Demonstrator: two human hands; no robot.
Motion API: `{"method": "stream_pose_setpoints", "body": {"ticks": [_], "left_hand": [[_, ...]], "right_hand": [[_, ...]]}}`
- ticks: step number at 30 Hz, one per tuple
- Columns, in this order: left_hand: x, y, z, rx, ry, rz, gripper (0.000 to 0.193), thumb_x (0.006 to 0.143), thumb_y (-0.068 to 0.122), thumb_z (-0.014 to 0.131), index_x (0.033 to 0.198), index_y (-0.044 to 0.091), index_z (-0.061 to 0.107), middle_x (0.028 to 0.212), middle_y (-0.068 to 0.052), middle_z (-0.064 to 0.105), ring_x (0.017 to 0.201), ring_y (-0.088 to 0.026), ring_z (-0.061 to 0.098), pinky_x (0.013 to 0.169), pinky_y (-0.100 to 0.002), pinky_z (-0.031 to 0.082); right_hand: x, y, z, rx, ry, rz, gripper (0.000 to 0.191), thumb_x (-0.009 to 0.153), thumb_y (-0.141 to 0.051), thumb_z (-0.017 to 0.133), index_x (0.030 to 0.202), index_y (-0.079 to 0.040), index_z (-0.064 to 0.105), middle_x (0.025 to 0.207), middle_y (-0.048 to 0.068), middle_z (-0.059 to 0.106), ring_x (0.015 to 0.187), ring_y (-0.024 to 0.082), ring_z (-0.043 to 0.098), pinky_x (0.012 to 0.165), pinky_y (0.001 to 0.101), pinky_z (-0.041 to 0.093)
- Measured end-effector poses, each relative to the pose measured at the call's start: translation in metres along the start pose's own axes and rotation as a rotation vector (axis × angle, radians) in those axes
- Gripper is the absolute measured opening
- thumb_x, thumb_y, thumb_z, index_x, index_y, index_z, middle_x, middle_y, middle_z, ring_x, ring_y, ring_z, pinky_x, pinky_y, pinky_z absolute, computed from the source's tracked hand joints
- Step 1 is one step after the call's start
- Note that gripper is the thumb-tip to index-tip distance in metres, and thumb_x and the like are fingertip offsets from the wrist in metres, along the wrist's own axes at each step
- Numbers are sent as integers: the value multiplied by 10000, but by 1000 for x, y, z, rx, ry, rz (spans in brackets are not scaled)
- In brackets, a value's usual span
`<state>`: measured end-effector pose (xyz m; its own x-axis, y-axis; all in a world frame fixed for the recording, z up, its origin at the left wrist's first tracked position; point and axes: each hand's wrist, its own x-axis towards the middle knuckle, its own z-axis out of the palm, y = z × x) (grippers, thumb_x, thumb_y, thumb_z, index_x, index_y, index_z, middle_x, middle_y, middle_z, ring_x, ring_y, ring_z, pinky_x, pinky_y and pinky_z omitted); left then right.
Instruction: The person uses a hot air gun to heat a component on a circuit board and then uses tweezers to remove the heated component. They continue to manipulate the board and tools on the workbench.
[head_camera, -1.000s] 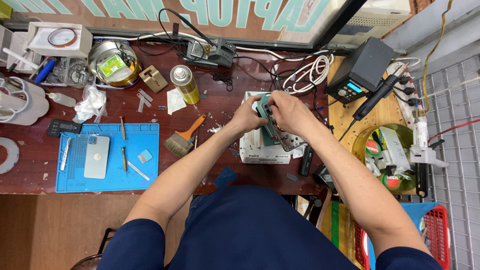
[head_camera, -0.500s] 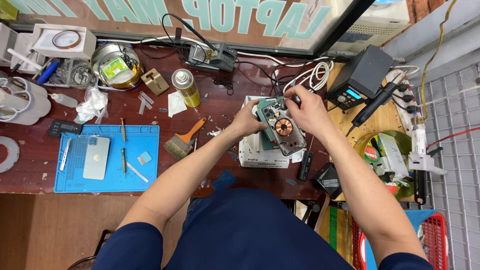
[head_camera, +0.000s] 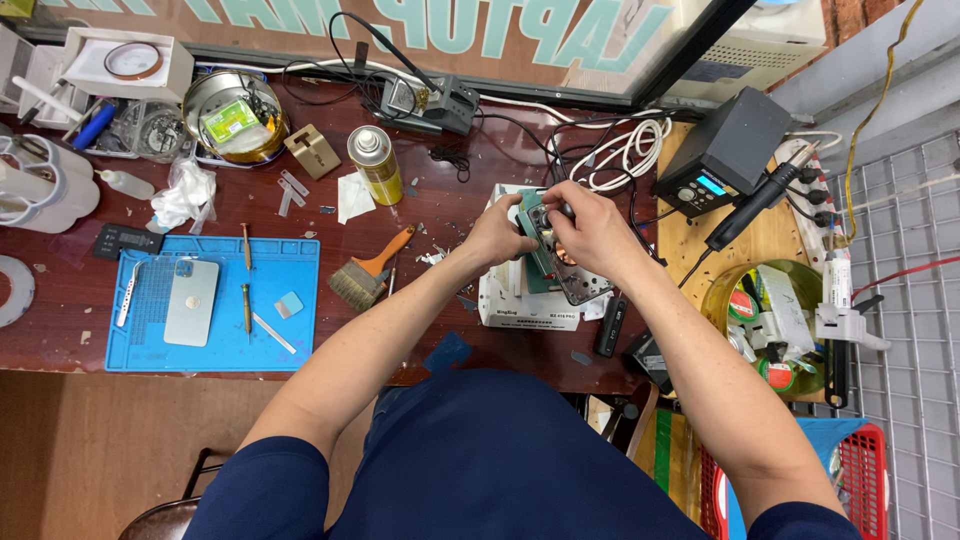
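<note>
My left hand (head_camera: 497, 236) and my right hand (head_camera: 592, 232) both grip a small green circuit board with a copper coil (head_camera: 556, 258), held over a white box (head_camera: 530, 305) on the dark red workbench (head_camera: 420, 330). My right hand covers most of the board's top and right side. The fingers of both hands meet at its upper edge. Only the board's left edge, a bit of coil and its lower metal frame show.
A blue work mat (head_camera: 215, 300) at the left holds a phone (head_camera: 191, 302), screwdrivers and tweezers. A brush (head_camera: 365, 275), a yellow spray can (head_camera: 375, 165), a soldering station (head_camera: 725, 150) with its handle, coiled cables and a tub of tape rolls (head_camera: 770, 325) surround the hands.
The board showed its coil face openly half a second ago; now my right hand has closed over it and both hands have shifted slightly up and together.
</note>
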<state>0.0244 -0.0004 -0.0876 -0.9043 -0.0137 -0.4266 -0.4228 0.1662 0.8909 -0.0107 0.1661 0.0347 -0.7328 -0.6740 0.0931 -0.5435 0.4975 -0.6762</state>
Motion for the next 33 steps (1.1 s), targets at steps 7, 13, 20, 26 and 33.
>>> {"method": "stream_pose_setpoints", "body": {"ticks": [7, 13, 20, 26, 33], "left_hand": [[0, 1, 1, 5, -1, -15, 947, 721, 42, 847, 1537, 51, 365, 883, -142, 741, 736, -182, 712, 646, -321, 585], [-3, 5, 1, 67, 35, -57, 962, 709, 82, 871, 1539, 105, 385, 981, -114, 722, 871, -189, 706, 771, -332, 587], [-2, 5, 0, 97, 31, -48, 944, 694, 128, 865, 1526, 105, 419, 1021, -106, 722, 937, -205, 714, 847, -342, 584], [-1, 2, 3, 136, 27, -21, 965, 706, 144, 863, 1539, 104, 376, 1004, -123, 726, 949, -227, 723, 881, -365, 574], [-6, 4, 0, 135, 17, -17, 955, 718, 141, 851, 1540, 84, 369, 1068, -174, 749, 1000, -247, 741, 902, -363, 567]], "right_hand": [[-1, -1, 1, -43, -13, -23, 161, 946, -58, 630, 1100, -18, 608, 1000, 177, 703, 913, 357, 713, 760, 427, 556], [0, 1, 16, -133, -31, -99, 104, 943, -38, 615, 1039, -10, 589, 994, 203, 674, 928, 414, 675, 777, 484, 531], [3, 9, 21, -103, -34, -23, 124, 937, -56, 641, 1034, 1, 587, 961, 191, 683, 876, 381, 698, 735, 457, 542], [12, 29, -11, 277, 151, 321, 167, 980, -75, 634, 1139, -28, 631, 964, 68, 706, 759, 122, 739, 616, 302, 606], [6, 41, -14, 163, 231, 190, 159, 987, -38, 660, 1142, -5, 642, 961, 80, 721, 753, 115, 707, 625, 276, 600]]}}
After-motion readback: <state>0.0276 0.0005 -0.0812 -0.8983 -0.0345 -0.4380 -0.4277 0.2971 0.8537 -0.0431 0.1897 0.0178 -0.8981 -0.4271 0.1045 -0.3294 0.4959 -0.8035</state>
